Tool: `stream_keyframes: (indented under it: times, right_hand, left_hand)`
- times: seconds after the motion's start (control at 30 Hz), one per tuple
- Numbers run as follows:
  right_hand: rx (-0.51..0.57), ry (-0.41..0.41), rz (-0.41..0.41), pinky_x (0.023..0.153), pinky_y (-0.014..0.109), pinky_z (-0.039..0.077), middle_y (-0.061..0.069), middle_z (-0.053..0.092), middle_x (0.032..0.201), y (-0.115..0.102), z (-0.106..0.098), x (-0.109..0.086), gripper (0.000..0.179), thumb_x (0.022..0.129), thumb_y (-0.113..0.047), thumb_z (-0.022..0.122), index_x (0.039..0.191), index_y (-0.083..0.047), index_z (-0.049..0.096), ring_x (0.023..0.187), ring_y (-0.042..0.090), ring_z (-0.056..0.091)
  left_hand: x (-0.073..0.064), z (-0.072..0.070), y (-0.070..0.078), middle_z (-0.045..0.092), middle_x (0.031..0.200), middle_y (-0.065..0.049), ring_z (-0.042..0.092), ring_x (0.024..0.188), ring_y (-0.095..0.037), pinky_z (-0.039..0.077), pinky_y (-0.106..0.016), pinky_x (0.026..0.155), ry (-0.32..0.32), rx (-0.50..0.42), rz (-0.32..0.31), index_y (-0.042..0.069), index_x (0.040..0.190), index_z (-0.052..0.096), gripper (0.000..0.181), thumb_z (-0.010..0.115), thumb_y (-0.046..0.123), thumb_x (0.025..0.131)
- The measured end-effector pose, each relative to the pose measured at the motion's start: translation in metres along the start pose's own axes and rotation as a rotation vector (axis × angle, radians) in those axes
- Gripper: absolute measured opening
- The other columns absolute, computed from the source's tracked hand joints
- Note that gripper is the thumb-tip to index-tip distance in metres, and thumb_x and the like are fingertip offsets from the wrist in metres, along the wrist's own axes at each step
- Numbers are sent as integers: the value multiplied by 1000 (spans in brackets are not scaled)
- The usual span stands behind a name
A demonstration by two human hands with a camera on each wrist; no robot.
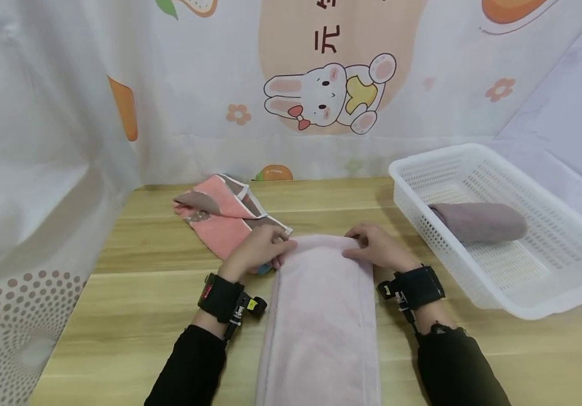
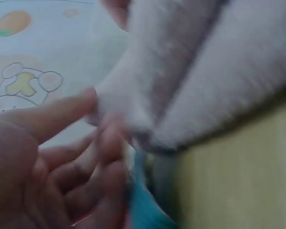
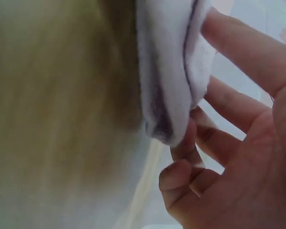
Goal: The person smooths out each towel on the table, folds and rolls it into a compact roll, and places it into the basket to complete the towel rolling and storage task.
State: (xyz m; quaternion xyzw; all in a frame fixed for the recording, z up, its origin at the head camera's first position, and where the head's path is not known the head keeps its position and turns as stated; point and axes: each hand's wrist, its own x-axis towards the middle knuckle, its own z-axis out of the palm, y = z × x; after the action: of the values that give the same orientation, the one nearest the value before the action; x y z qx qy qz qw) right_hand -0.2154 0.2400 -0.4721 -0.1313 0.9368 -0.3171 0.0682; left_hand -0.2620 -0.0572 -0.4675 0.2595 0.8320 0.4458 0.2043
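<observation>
A pale pink towel (image 1: pixel 321 316), folded into a long strip, lies lengthwise before me. At its far left corner my left hand (image 1: pixel 259 248) pinches the edge between thumb and fingers. My right hand (image 1: pixel 379 247) grips the far right corner the same way. The left wrist view shows the thumb on one side of the towel (image 2: pixel 148 76), with the fingers blurred below. In the right wrist view, the towel's layered corner (image 3: pixel 169 81) sits between the thumb and the curled fingers. The towel's near end runs out of the head view.
A crumpled coral and brown cloth with white trim (image 1: pixel 220 217) lies behind my left hand. To the right, a white plastic basket (image 1: pixel 499 301) holds a rolled mauve towel (image 1: pixel 484 221). A printed curtain (image 1: pixel 194 113) hangs behind the wooden table (image 1: pixel 133 316).
</observation>
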Motion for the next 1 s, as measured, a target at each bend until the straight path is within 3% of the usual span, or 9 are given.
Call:
stream_keyframes:
  times: [0.1,0.17,0.27,0.37,0.6,0.77,1.0]
  right_hand:
    - [14,2,-12,73,32,42,5,64,92,1,-5,-3,22,87,-19,77,104,-6,71,83,19,52]
    - [32,-7,-14,74,32,43,5,65,92,-1,-7,-3,20,87,-17,76,104,-7,71,83,19,53]
    - [44,-31,-6,79,34,45,5,67,100,-3,-8,-3,24,89,-18,75,110,-6,69,88,20,55]
    - [49,-71,-6,81,36,47,7,67,105,-6,-6,-2,30,89,-16,74,117,-5,66,92,20,58]
    - [112,-110,-95,74,33,48,4,63,91,-6,-5,-1,22,83,3,69,100,-10,65,83,19,55]
    - [132,-55,-177,71,30,45,1,59,85,-7,-9,1,29,74,11,69,89,-13,62,79,18,52]
    - [142,-77,-226,67,26,40,-1,57,80,-7,-8,0,31,72,13,73,79,-15,63,76,16,48]
  left_hand:
    - [6,2,2,64,84,-4,60,74,-16,51,-31,76,115,123,52,6,115,67,38,72,34,91]
    - [11,4,1,61,96,-4,56,85,-16,48,-32,82,141,133,75,4,124,63,47,74,33,90]
    - [14,5,-2,59,101,-6,53,89,-18,46,-34,84,84,137,105,1,136,56,52,71,28,93]
    - [14,8,-7,59,97,-6,51,87,-18,45,-32,81,42,153,109,3,136,57,45,67,23,96]
    - [14,11,-18,67,98,-6,56,85,-17,47,-28,78,119,74,188,8,104,71,16,71,3,89]
    - [16,5,-19,64,86,-4,53,78,-16,44,-26,71,177,15,234,11,87,73,17,72,-5,81]
    - [9,2,-25,66,97,-4,58,87,-17,50,-29,77,116,-33,230,13,80,74,16,77,-2,81]
